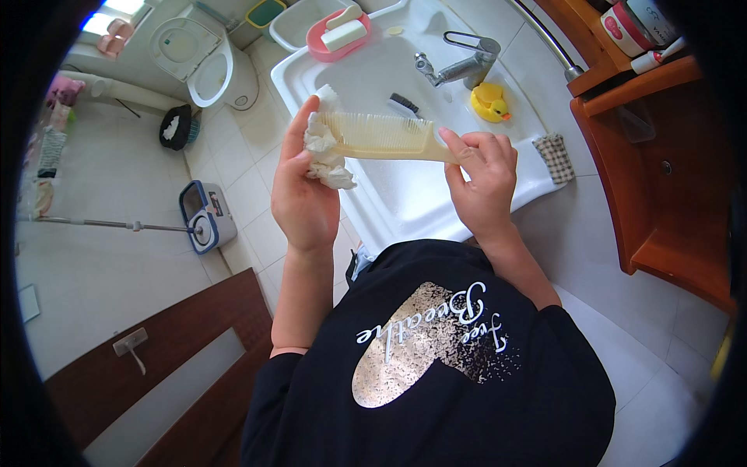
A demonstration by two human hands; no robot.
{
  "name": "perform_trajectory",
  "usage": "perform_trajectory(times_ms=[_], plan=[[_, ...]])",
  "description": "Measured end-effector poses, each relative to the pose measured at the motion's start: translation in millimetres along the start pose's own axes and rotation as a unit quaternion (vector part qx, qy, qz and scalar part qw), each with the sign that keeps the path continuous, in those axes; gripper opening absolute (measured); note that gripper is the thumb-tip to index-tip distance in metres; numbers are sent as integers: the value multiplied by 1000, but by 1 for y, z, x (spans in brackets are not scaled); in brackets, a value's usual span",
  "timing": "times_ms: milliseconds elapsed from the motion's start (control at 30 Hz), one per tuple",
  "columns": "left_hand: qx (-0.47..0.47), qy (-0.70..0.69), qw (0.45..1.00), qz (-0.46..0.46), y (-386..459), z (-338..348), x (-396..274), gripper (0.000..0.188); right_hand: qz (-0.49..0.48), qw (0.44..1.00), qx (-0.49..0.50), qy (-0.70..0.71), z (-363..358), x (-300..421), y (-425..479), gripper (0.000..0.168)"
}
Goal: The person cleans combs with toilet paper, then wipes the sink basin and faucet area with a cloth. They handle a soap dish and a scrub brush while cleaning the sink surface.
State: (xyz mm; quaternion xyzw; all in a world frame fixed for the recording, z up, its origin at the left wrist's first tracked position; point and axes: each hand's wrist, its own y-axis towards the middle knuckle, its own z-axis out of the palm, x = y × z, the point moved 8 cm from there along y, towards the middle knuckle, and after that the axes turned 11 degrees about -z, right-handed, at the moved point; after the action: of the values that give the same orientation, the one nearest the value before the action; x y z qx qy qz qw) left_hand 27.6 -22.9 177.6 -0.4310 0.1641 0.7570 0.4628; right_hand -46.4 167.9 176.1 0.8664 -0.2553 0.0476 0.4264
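My right hand (481, 175) grips the handle end of a cream-coloured comb (385, 140), held level above a white washbasin (397, 204) with its teeth pointing away from me. A crumpled white tissue (327, 154) lies in my left hand (306, 192) and covers the comb's far end; my left thumb and fingers are around it. Beyond the comb, a small brush with dark bristles (404, 104) lies in the basin, partly hidden by the comb. A yellow rubber duck (490, 103) sits on the rim beside the metal faucet (467, 67).
A pink soap dish (327, 53) with white soap (344, 36) stands at the basin's far left corner. A checkered cloth (553, 157) hangs over the right rim. Wooden shelving (618, 192) is at the right. Leftwards are a toilet (216, 76), waste bin (192, 129) and mop bucket (219, 216).
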Motion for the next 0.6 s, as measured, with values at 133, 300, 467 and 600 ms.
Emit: perform_trajectory(times_ms=[133, 300, 467, 600], plan=[[25, 122, 992, -3, 0, 2, 3, 42, -13, 1000, 9, -7, -2, 1, 1, 39], [21, 257, 966, 6, 7, -5, 6, 39, -39, 999, 13, -17, -6, 4, 3, 34], [45, 331, 942, -37, 10, -10, 6, 23, -75, 997, 25, -10, -8, 4, 7, 30], [59, 327, 941, -60, 12, -16, 15, 19, -116, 992, 41, -9, -15, 7, 14, 28]])
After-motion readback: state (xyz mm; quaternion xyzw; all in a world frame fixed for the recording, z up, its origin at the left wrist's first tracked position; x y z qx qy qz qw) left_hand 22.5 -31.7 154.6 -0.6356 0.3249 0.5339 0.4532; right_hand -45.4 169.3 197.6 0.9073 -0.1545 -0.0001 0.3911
